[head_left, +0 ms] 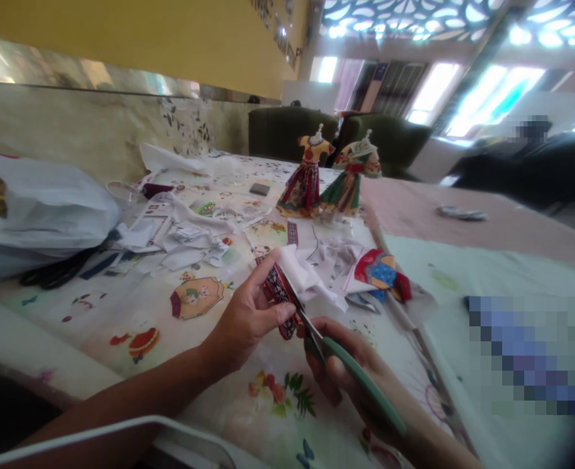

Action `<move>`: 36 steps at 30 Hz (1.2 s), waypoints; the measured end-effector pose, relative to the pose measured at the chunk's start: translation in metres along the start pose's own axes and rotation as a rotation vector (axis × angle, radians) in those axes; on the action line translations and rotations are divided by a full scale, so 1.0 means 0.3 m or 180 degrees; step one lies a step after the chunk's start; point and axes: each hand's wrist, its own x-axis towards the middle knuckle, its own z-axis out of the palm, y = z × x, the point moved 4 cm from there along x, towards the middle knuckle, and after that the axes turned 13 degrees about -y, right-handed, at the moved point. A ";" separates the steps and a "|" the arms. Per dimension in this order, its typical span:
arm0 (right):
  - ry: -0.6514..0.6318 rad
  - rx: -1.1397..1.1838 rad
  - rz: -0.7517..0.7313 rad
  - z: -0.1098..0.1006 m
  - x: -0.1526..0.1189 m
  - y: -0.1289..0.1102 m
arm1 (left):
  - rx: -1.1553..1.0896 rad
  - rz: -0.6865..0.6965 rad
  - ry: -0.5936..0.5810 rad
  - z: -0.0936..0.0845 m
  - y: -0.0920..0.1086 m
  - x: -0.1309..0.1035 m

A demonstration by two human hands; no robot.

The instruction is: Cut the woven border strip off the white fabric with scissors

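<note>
My left hand [248, 319] pinches a strip of printed fabric [275, 286] with a red and dark blue pattern, its thumb pressed on the strip. White backing [307, 280] curls away from the strip's edge. In my right hand [351, 358] is a pair of scissors [366, 384] with green handles. Their blades lie along the strip's edge, close to my left thumb. A cut-out fabric piece [197, 298], peach with a red and dark end, lies flat on the table to the left of my left hand.
Two small dress forms in costume [302, 176] stand at the back. White scraps [180, 228] and a white plastic bag [43, 215] lie on the left. Colourful fabric [378, 268] lies right of my hands. A person [532, 153] sits at the far right.
</note>
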 end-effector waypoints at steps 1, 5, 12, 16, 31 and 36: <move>0.0001 0.0001 -0.0012 0.000 0.000 0.001 | 0.0000 -0.0010 -0.0003 0.000 0.000 -0.001; 0.0048 0.0057 0.0008 0.001 -0.001 0.006 | 0.0024 -0.0010 -0.0009 0.003 0.002 -0.003; 0.0056 0.0054 0.0037 0.003 0.003 0.002 | 0.0068 0.0026 -0.0031 0.005 0.003 -0.003; 0.0026 -0.0044 0.0081 -0.002 0.008 -0.004 | 0.0192 -0.0038 0.0038 -0.005 0.003 -0.002; -0.0069 -0.0140 0.0079 0.002 0.002 -0.021 | 0.0151 0.0078 0.0134 -0.006 0.009 0.000; -0.0035 -0.0104 0.0144 0.001 0.000 -0.013 | 0.0173 0.0113 0.0064 -0.001 0.007 0.004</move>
